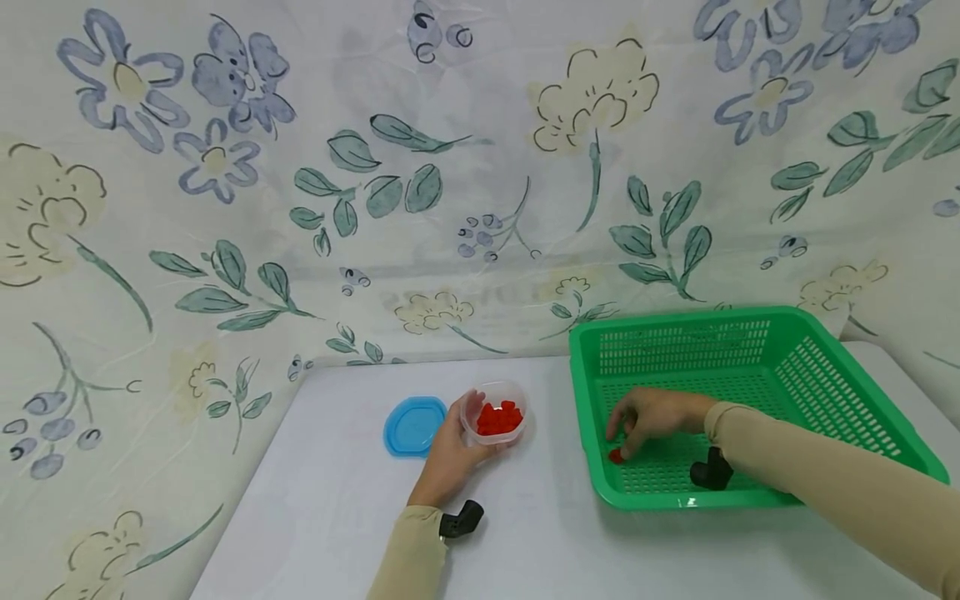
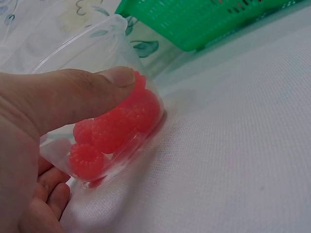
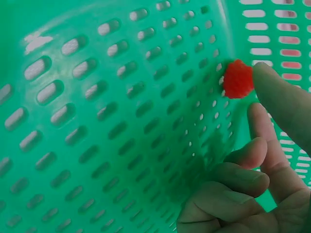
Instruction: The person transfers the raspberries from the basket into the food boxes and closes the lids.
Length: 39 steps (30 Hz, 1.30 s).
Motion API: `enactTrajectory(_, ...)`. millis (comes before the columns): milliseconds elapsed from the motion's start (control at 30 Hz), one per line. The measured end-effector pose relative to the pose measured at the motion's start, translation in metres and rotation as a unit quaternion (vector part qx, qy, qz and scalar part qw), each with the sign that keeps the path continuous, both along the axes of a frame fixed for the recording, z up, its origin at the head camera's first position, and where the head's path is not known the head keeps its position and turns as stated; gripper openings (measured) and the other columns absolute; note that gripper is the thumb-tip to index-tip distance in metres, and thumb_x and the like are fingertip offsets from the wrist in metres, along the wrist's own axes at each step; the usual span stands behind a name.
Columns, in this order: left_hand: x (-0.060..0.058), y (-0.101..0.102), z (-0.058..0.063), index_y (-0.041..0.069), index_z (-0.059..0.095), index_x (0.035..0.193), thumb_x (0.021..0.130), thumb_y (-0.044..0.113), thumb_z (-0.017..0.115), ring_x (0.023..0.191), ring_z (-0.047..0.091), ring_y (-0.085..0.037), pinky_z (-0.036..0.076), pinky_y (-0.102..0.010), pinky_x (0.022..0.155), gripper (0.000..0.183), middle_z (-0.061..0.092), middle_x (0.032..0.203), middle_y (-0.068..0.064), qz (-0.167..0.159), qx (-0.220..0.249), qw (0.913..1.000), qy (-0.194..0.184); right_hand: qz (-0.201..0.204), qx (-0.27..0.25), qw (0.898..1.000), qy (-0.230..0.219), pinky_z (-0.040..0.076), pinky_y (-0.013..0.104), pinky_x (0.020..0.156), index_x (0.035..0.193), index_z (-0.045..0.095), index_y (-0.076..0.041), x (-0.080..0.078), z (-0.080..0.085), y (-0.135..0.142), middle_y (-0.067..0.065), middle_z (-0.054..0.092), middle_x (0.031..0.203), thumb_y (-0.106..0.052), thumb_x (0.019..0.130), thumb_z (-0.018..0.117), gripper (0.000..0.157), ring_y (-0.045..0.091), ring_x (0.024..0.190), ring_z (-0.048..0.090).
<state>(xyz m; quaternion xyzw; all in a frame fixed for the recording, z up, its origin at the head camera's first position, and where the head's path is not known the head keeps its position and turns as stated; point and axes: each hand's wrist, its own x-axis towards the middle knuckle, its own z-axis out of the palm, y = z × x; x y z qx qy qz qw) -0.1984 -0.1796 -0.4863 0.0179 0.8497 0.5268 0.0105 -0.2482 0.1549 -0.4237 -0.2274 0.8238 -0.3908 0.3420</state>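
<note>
My left hand [image 1: 450, 458] grips a clear plastic container [image 2: 73, 53] by its side, the thumb lying along the near wall. Inside it are several red raspberries [image 1: 498, 419]. In the head view my right hand [image 1: 660, 412] reaches into a green basket [image 1: 697, 500] at its left end. One more raspberry [image 3: 238, 79] lies in there against the basket wall. The right thumb [image 3: 279, 97] is right at that raspberry, touching or almost touching it. The index finger stands apart from it, and the other fingers are loosely bent.
A blue lid [image 1: 415, 427] lies on the white table [image 1: 315, 500] just left of the container. The basket takes up the table's right side, its perforated walls rising around my right hand. Flower-patterned cloth [image 1: 420, 250] hangs behind the table.
</note>
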Motion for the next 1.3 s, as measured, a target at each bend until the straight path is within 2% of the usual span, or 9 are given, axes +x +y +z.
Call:
enactTrajectory(233, 0.000, 0.000, -0.001, 0.015, 0.034, 0.155, 0.077, 0.019, 0.089, 0.143, 0.036, -0.031, 0.046, -0.052, 0.105, 0.096, 0.047, 0.152, -0.003, 0.003, 0.000, 1.0000, 0.006, 0.008, 0.030, 0.999, 0.023, 0.039, 0.027, 0.062, 0.099, 0.073, -0.005, 0.002, -0.003, -0.006, 0.003, 0.056, 0.077, -0.003, 0.076, 0.083, 0.025, 0.016, 0.071, 0.047)
enactTrajectory(400, 0.000, 0.000, -0.001, 0.015, 0.034, 0.155, 0.077, 0.016, 0.088, 0.144, 0.036, -0.033, 0.044, -0.054, 0.106, 0.095, 0.047, 0.152, -0.005, 0.002, -0.001, 1.0000, -0.001, 0.024, 0.035, 0.999, 0.031, 0.039, 0.025, 0.060, 0.094, 0.074, -0.006, 0.004, -0.004, -0.007, 0.001, 0.056, 0.074, -0.004, 0.077, 0.083, 0.020, 0.014, 0.068, 0.047)
enactTrajectory(600, 0.002, -0.002, 0.000, 0.016, 0.034, 0.155, 0.077, 0.018, 0.089, 0.144, 0.036, -0.032, 0.044, -0.055, 0.106, 0.096, 0.047, 0.152, -0.003, -0.002, -0.005, 1.0000, -0.002, 0.034, 0.026, 0.999, 0.026, 0.037, 0.023, 0.057, 0.092, 0.075, -0.006, 0.009, -0.001, -0.007, 0.000, 0.057, 0.070, -0.005, 0.080, 0.080, 0.014, 0.011, 0.064, 0.047)
enactTrajectory(800, 0.004, -0.006, -0.001, 0.017, 0.033, 0.155, 0.077, 0.020, 0.089, 0.143, 0.037, -0.030, 0.045, -0.055, 0.106, 0.096, 0.047, 0.152, -0.001, -0.010, -0.002, 0.9999, 0.006, 0.022, 0.026, 0.999, 0.027, 0.041, 0.028, 0.063, 0.095, 0.075, -0.006, 0.016, 0.004, -0.009, 0.001, 0.060, 0.077, -0.011, 0.083, 0.079, 0.013, 0.014, 0.069, 0.049)
enactTrajectory(1133, 0.006, -0.006, 0.001, 0.016, 0.033, 0.155, 0.076, 0.017, 0.089, 0.143, 0.036, -0.031, 0.046, -0.053, 0.105, 0.096, 0.047, 0.152, -0.003, -0.007, 0.006, 1.0000, -0.002, 0.019, -0.002, 0.998, 0.052, 0.043, 0.031, 0.066, 0.102, 0.075, -0.008, 0.011, 0.014, 0.000, 0.002, 0.064, 0.086, -0.018, 0.087, 0.075, 0.018, 0.017, 0.076, 0.050)
enactTrajectory(1300, 0.006, -0.005, 0.001, 0.016, 0.033, 0.155, 0.076, 0.016, 0.089, 0.143, 0.036, -0.032, 0.047, -0.052, 0.104, 0.096, 0.047, 0.152, -0.003, -0.010, 0.006, 0.9999, -0.001, 0.021, -0.024, 0.998, 0.057, 0.041, 0.031, 0.064, 0.105, 0.075, -0.008, 0.009, 0.019, 0.004, 0.002, 0.059, 0.079, -0.021, 0.091, 0.073, 0.019, 0.017, 0.073, 0.048)
